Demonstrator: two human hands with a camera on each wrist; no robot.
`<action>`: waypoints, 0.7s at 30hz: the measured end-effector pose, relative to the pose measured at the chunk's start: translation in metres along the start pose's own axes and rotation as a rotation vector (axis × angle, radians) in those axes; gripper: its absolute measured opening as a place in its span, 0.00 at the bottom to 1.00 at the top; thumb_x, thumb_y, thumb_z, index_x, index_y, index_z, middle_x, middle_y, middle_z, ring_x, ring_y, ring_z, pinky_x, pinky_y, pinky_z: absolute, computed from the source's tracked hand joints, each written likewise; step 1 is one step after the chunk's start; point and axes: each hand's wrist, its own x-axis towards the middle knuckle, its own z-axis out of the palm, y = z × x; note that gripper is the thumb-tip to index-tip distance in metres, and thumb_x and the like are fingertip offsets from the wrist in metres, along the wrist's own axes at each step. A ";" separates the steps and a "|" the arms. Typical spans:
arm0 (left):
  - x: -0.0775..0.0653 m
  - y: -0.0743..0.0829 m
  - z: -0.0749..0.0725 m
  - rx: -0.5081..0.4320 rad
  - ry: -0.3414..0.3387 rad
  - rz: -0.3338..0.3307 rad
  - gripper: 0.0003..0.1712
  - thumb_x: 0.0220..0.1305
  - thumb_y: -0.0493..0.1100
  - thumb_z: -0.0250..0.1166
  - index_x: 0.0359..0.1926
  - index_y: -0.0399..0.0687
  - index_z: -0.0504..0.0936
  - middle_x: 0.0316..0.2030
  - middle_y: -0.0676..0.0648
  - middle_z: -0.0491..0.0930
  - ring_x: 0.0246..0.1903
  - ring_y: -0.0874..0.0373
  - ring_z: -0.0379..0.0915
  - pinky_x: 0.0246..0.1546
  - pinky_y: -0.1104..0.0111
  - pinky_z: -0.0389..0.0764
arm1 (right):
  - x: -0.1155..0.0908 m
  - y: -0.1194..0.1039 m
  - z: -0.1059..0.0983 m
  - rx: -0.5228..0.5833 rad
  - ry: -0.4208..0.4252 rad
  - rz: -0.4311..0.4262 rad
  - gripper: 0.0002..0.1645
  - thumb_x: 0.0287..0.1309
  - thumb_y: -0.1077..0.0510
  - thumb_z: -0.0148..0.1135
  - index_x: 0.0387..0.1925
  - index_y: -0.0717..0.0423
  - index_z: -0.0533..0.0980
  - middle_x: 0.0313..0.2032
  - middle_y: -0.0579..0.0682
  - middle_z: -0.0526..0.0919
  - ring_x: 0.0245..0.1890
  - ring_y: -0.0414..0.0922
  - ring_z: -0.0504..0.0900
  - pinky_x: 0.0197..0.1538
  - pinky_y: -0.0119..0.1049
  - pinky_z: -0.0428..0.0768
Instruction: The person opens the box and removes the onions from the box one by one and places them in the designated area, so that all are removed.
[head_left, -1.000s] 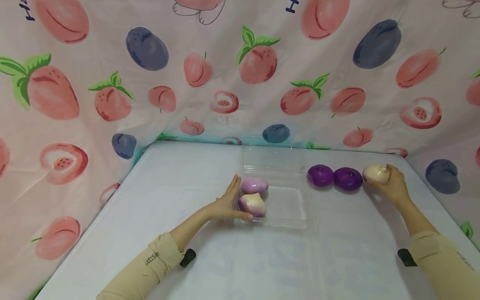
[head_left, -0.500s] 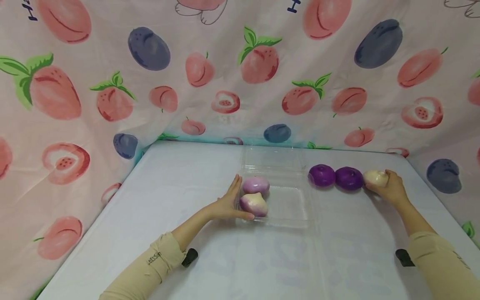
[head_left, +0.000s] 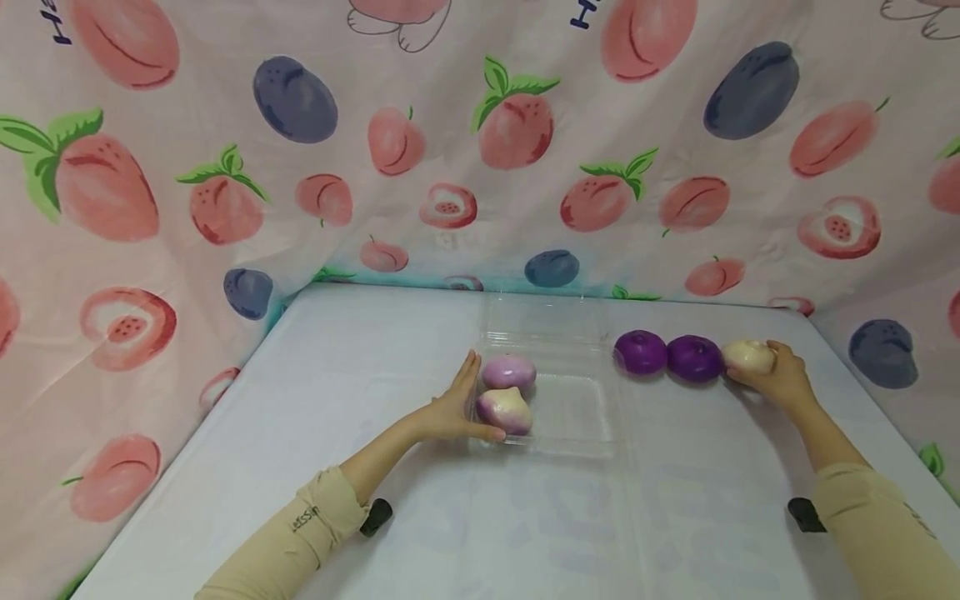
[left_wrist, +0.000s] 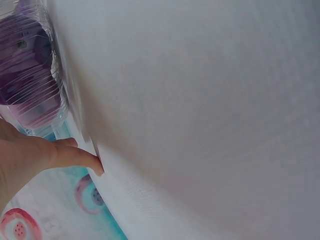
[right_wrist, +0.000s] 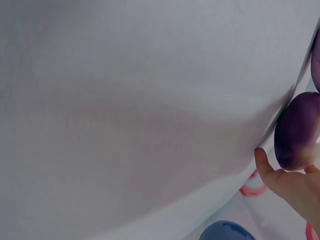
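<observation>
My left hand (head_left: pixel 447 414) rests against the left end of a clear plastic clamshell box (head_left: pixel 577 408), fingers straight along its side and thumb at the front rim. Two onions lie in the box's left half: a light purple one (head_left: pixel 509 372) behind a white-and-purple one (head_left: pixel 505 411). At the right, my right hand (head_left: pixel 782 379) grips a white onion (head_left: pixel 747 357) between thumb and fingers. In the right wrist view this onion's purple side (right_wrist: pixel 295 132) shows. It sits right beside a dark purple onion (head_left: pixel 696 359), the right one of two in a row.
Another dark purple onion (head_left: pixel 641 352) stands between the box and that row's right end. The box's open lid (head_left: pixel 543 315) lies flat toward the back. A fruit-print cloth (head_left: pixel 450 125) hangs behind the white-covered table (head_left: pixel 375 342).
My right hand has shifted slightly left and toward me with the white onion, closing up to the dark purple one. The left hand and the box stay as they were.
</observation>
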 end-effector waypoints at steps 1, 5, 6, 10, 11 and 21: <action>0.000 0.000 0.000 -0.003 0.001 0.002 0.76 0.43 0.69 0.70 0.72 0.47 0.23 0.72 0.48 0.15 0.72 0.42 0.20 0.54 0.24 0.33 | 0.000 0.000 -0.001 0.005 -0.007 0.006 0.56 0.57 0.46 0.59 0.65 0.83 0.41 0.59 0.87 0.49 0.61 0.79 0.50 0.62 0.68 0.53; -0.001 0.002 0.000 -0.016 0.001 0.000 0.76 0.43 0.68 0.70 0.73 0.47 0.24 0.72 0.49 0.16 0.72 0.41 0.21 0.54 0.24 0.33 | -0.001 0.002 -0.003 0.028 -0.033 0.022 0.59 0.59 0.44 0.58 0.66 0.82 0.37 0.60 0.88 0.44 0.62 0.79 0.47 0.63 0.69 0.50; -0.001 0.002 0.000 -0.015 0.000 -0.003 0.76 0.43 0.68 0.70 0.73 0.47 0.24 0.72 0.49 0.16 0.72 0.41 0.21 0.54 0.24 0.33 | -0.001 0.003 -0.003 0.030 -0.033 0.019 0.59 0.59 0.44 0.58 0.66 0.82 0.37 0.60 0.89 0.44 0.62 0.79 0.46 0.63 0.69 0.50; -0.002 0.004 0.001 -0.018 0.001 -0.009 0.75 0.44 0.67 0.71 0.73 0.47 0.25 0.73 0.48 0.16 0.72 0.41 0.22 0.55 0.24 0.33 | -0.004 0.002 -0.003 0.035 -0.002 -0.006 0.58 0.58 0.45 0.58 0.66 0.82 0.37 0.60 0.88 0.44 0.62 0.80 0.46 0.63 0.70 0.50; -0.002 0.004 0.001 -0.019 0.002 -0.009 0.75 0.44 0.66 0.71 0.73 0.47 0.25 0.73 0.49 0.17 0.72 0.41 0.22 0.55 0.24 0.34 | -0.004 0.002 -0.003 0.035 0.007 -0.012 0.58 0.59 0.45 0.58 0.66 0.81 0.38 0.60 0.88 0.44 0.61 0.80 0.46 0.63 0.70 0.51; -0.001 0.002 0.002 -0.024 0.019 -0.004 0.75 0.44 0.66 0.72 0.73 0.49 0.25 0.73 0.49 0.17 0.73 0.42 0.22 0.55 0.25 0.32 | -0.009 -0.038 -0.005 0.025 0.061 -0.034 0.50 0.63 0.45 0.51 0.67 0.78 0.41 0.59 0.87 0.46 0.59 0.79 0.51 0.61 0.70 0.54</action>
